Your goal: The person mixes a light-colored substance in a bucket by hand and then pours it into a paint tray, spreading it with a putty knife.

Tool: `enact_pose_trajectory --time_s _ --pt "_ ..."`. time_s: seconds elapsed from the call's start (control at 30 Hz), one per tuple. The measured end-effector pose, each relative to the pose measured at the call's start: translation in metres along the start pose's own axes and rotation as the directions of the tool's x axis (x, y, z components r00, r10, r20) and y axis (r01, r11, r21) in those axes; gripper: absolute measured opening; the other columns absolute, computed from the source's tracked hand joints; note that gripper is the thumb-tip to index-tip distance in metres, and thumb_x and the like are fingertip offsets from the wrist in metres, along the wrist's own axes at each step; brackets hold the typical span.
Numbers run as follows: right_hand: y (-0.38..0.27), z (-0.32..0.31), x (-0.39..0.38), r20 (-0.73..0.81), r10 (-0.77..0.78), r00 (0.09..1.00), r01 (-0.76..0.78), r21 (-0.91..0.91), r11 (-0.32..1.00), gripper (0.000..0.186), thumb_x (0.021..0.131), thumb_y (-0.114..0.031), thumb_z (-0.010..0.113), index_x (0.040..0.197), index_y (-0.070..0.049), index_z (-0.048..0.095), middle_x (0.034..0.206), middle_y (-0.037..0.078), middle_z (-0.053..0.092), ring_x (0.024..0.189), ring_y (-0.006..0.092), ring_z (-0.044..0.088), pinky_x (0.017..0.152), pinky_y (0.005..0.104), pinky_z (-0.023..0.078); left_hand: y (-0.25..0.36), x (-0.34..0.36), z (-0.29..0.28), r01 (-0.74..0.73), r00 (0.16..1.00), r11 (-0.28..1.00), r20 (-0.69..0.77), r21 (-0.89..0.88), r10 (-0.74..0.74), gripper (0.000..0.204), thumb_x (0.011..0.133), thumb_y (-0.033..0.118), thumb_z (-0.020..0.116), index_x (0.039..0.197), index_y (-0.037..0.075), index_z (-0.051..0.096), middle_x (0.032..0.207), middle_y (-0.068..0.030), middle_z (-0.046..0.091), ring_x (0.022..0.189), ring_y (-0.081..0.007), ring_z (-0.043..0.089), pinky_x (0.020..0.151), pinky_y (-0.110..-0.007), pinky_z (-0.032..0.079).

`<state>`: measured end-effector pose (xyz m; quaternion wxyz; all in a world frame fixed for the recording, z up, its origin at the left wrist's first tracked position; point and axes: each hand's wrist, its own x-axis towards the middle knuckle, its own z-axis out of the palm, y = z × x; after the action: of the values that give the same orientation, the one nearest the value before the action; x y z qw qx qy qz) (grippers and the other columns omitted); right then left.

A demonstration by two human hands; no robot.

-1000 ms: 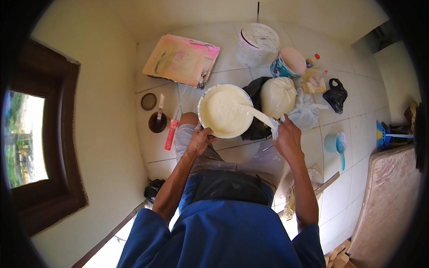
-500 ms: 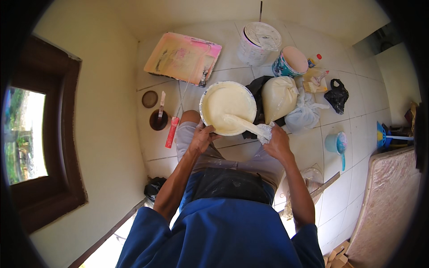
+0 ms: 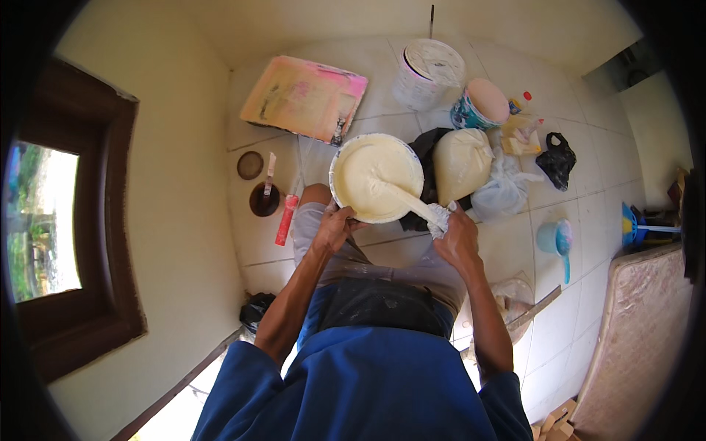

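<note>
Between my knees stands a round bucket (image 3: 333,175) holding thick cream-coloured paste (image 3: 371,158). My left hand (image 3: 335,229) is closed on its near-left rim, thumb on top and fingers hidden below the edge. A stirring stick (image 3: 406,198), coated in the same paste, slants across the near-right rim with its far end sunk in the mix. White crumpled wrapping (image 3: 439,219) covers the stick's near end. Around that wrapped end my right hand (image 3: 457,237) is closed.
Right of the bucket sit a bag of pale powder (image 3: 462,165) and a knotted plastic bag (image 3: 501,187). Beyond are a paint tray (image 3: 294,95), a lidded pail (image 3: 430,73) and a teal tub (image 3: 478,106). A red-handled roller (image 3: 287,220) lies left; a blue dipper (image 3: 551,239) lies right.
The stick's sunken end has shifted slightly away from me through the paste, leaving new ridges. My left hand keeps its place on the rim, and the view has moved a little.
</note>
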<state>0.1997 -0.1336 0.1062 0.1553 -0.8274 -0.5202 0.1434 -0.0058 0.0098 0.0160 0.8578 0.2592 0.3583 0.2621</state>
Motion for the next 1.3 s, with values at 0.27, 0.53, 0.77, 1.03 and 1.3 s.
enact_pose_trajectory --time_s 0.27,0.53,0.77,1.03,1.3 --pt "-0.021 -0.008 0.024 -0.064 -0.128 0.990 0.129 0.016 0.991 0.027 0.066 -0.007 0.060 0.092 -0.004 0.062 0.091 0.018 0.055 0.080 0.0349 0.057 0.070 0.0414 0.047 0.022 -0.003 -0.008 -0.032 0.995 0.999 -0.093 0.018 0.033 0.046 0.081 0.001 0.046 0.126 0.008 0.036 0.105 -0.0107 0.056 0.086 -0.0199 0.061 0.064 -0.031 0.057" --pt "-0.048 0.017 0.056 0.005 -0.154 0.988 0.153 0.074 0.985 0.029 0.064 -0.006 0.059 0.093 -0.002 0.062 0.100 0.025 0.056 0.087 0.0383 0.057 0.077 0.0422 0.047 0.046 -0.002 -0.030 -0.079 0.995 0.996 -0.060 0.038 0.082 0.039 0.081 0.002 0.047 0.120 0.001 0.041 0.113 -0.0111 0.055 0.098 -0.0223 0.059 0.074 -0.035 0.055" --pt "-0.068 0.021 0.065 0.021 -0.163 0.986 0.158 0.149 0.976 0.027 0.069 -0.010 0.059 0.095 -0.003 0.062 0.097 0.025 0.056 0.086 0.0388 0.057 0.076 0.0425 0.047 0.057 -0.008 -0.037 -0.075 0.994 0.997 -0.082 0.028 0.077 0.041 0.081 0.001 0.045 0.121 0.001 0.039 0.113 -0.0147 0.055 0.096 -0.0245 0.060 0.078 -0.036 0.055" --pt "-0.062 0.027 0.063 -0.142 -0.197 0.970 0.212 0.104 0.972 0.025 0.070 -0.013 0.060 0.094 -0.005 0.063 0.088 0.018 0.057 0.083 0.0361 0.056 0.073 0.0422 0.047 0.058 -0.014 -0.033 -0.114 0.991 0.992 -0.071 0.051 0.118 0.041 0.081 0.000 0.045 0.121 0.000 0.039 0.111 -0.0154 0.056 0.095 -0.0253 0.061 0.075 -0.036 0.056" --pt "-0.054 0.028 0.057 -0.126 -0.147 0.981 0.172 0.217 0.961 0.025 0.070 -0.013 0.061 0.094 -0.007 0.063 0.087 0.018 0.057 0.080 0.0363 0.057 0.070 0.0428 0.047 0.057 -0.020 -0.020 -0.103 0.993 0.992 -0.055 0.079 0.108 0.041 0.079 -0.001 0.044 0.120 -0.001 0.041 0.112 -0.0159 0.056 0.094 -0.0251 0.061 0.073 -0.035 0.056"
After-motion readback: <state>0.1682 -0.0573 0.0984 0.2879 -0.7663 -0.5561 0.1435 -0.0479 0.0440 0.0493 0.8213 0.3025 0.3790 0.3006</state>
